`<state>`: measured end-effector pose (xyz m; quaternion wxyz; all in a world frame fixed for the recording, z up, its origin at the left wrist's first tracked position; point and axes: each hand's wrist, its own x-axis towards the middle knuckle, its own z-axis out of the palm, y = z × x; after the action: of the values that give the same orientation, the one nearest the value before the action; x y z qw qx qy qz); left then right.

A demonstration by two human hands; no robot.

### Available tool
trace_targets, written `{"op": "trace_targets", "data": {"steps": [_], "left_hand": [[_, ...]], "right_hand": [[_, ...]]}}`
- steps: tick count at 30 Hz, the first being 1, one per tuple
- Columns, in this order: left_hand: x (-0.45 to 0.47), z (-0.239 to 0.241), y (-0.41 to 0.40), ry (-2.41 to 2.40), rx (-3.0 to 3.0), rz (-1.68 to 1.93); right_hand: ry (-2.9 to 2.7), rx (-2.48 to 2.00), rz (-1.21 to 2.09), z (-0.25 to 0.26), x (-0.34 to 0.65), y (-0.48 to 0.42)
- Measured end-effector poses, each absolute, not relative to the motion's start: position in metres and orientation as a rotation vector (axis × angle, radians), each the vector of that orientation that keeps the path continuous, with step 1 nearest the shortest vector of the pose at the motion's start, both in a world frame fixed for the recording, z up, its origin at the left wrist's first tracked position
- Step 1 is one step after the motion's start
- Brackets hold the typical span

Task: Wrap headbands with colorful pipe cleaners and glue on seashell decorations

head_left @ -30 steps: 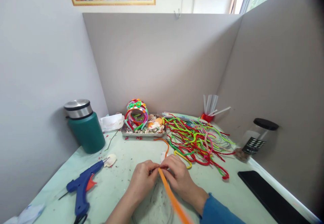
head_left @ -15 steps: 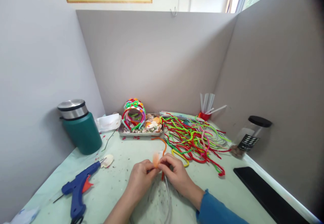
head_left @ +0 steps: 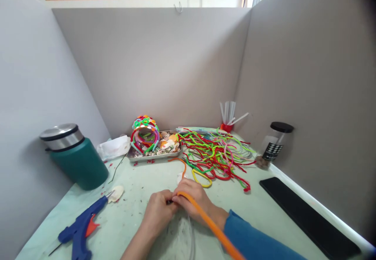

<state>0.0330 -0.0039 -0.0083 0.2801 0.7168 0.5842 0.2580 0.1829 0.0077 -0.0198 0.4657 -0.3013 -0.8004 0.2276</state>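
My left hand (head_left: 157, 214) and my right hand (head_left: 192, 201) meet low in the middle of the pale green table, fingers pinched together. Both grip an orange pipe cleaner (head_left: 210, 224) that runs from my fingertips down to the right, over my blue sleeve (head_left: 258, 242). A thin clear band (head_left: 191, 238) lies on the table beneath my hands. Another orange pipe cleaner (head_left: 182, 166) and a yellow loop (head_left: 202, 178) lie just beyond my hands.
A tangle of coloured pipe cleaners (head_left: 217, 154) lies behind on the right. Metal tray (head_left: 152, 157) with shells and decorated headbands (head_left: 144, 132), green flask (head_left: 75, 156), blue glue gun (head_left: 79, 228), shell (head_left: 116, 193), black-lidded jar (head_left: 274, 142), black slab (head_left: 305, 217), red cup of sticks (head_left: 227, 119).
The orange pipe cleaner swung up to a blurred stub, then back down to the right over my sleeve. My hands stayed pinched together. The view shifted right and down.
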Motion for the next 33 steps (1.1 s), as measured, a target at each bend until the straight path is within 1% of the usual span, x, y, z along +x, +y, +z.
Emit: {"op": "trace_targets", "data": {"steps": [6,14,22,27,33], "left_hand": [[0.033,-0.006,-0.004,1.277,1.858,0.746],[0.032,-0.003,0.0,1.402,1.673,0.798],[0.03,-0.007,0.004,1.534,1.634,0.844],[0.028,-0.013,0.006,1.513,1.719,0.863],[0.029,-0.009,0.002,1.548,1.772,0.843]], "right_hand": [[-1.805,-0.915,0.667,-0.018,0.185,0.012],[-1.831,-0.893,0.731,-0.015,0.186,0.011],[-1.943,-0.958,0.521,-0.023,0.185,0.01],[-1.977,-1.006,0.462,-0.024,0.184,0.01],[-1.981,-1.025,0.404,-0.025,0.182,0.01]]}}
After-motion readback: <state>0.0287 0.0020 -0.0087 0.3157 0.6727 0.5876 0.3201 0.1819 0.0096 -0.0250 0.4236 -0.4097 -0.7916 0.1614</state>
